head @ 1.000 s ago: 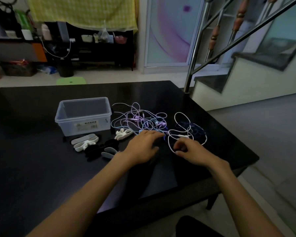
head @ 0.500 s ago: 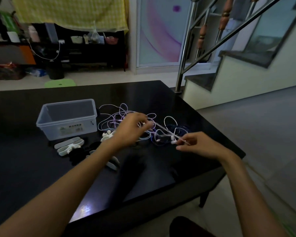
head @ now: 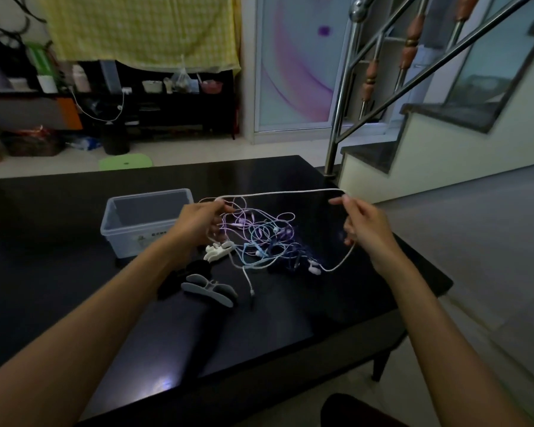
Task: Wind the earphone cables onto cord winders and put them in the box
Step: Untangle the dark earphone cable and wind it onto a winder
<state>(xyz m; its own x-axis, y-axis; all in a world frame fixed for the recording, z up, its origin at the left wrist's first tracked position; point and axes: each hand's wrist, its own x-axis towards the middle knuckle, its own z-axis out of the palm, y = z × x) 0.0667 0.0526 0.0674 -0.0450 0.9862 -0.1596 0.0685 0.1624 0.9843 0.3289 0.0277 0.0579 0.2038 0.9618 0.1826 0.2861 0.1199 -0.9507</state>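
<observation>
Fingers of both hands pinch one white cable, stretching it above the tangle mid-surface, likely to free it.

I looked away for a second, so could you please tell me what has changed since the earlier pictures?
Both hands lifted off the table: left hand and right hand now pinch the white cable, stretched between them above the tangle. Box and winders stayed put.
</observation>
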